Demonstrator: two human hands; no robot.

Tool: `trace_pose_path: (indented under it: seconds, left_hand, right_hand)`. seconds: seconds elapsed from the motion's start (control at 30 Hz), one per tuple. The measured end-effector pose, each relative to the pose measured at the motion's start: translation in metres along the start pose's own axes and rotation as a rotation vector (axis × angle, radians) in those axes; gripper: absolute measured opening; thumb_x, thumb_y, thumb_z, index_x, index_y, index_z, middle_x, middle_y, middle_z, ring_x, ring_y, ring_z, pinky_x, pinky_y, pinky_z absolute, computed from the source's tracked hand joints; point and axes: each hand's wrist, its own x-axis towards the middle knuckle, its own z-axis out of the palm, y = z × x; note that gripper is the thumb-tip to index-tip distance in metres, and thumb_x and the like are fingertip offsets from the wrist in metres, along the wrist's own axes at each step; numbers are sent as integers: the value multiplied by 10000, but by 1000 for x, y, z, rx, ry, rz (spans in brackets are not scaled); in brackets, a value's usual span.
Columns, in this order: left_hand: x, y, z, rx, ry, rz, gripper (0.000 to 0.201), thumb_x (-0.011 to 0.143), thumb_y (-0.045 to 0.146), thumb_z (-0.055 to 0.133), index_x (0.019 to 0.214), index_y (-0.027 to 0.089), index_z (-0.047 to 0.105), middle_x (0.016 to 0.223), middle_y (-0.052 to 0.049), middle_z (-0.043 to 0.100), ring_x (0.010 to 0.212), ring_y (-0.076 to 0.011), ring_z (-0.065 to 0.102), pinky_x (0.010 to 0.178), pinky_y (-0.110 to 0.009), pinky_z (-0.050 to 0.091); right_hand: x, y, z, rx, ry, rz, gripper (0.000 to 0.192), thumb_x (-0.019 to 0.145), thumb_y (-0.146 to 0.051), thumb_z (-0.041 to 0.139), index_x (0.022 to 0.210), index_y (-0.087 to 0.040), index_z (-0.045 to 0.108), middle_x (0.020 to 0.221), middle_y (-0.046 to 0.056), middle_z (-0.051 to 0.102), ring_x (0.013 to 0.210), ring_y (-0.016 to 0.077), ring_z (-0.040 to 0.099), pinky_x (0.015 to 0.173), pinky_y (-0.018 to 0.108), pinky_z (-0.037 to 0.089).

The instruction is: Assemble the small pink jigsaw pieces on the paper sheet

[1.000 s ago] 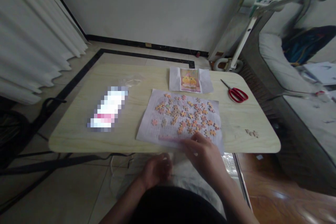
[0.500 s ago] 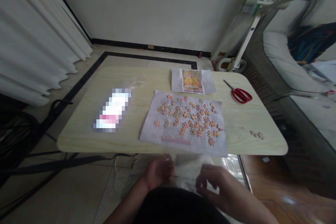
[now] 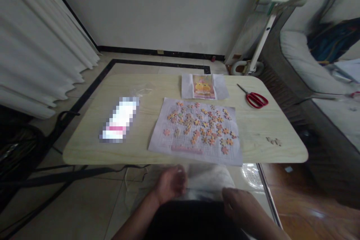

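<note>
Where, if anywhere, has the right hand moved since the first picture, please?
Yes: the right hand has drawn back, from reaching over the wood-grain tabletop to clear of its near edge.

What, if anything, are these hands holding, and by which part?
Nothing shows in the bare left hand or blurred bare right hand; something small could be hidden.

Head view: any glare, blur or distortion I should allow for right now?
Head view: dim light overall; head view: right hand smeared, left hand soft; head view: jigsaw pieces too soft for fine printed detail; head view: bright rectangle masked by coarse pixel blocks; head view: glare on the wooden floor; head view: curtain slants, apparently wide-angle stretch.
</note>
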Motion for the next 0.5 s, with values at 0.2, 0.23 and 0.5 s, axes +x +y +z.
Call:
trace_pose_path:
  seconds: [0.2,0.23,0.5]
  left_hand:
    - [-1,3,1,-37,-6,39,187,862,347,592,856,171,654,746,-38,711,576,-174,631,531,-284,395]
    - [-1,4,1,-41,-10,37,193,861,351,593,854,168,656,747,-41,711,578,-174,629,533,-285,395]
    - [-1,5,2,-38,-44,22,174,847,338,619,864,172,667,752,-46,715,588,-186,634,540,-291,386]
  right_hand:
    - [25,32,11,-68,128,74,214,791,-96,449,881,-158,632,867,98,726,801,257,691,632,297,365]
    - [27,33,11,-68,133,92,209,800,-102,445,883,-156,630,871,103,724,801,256,689,632,298,364]
    - [-4,-8,-22,225,65,-38,212,788,-100,505,923,-187,644,935,51,692,816,182,655,695,272,434]
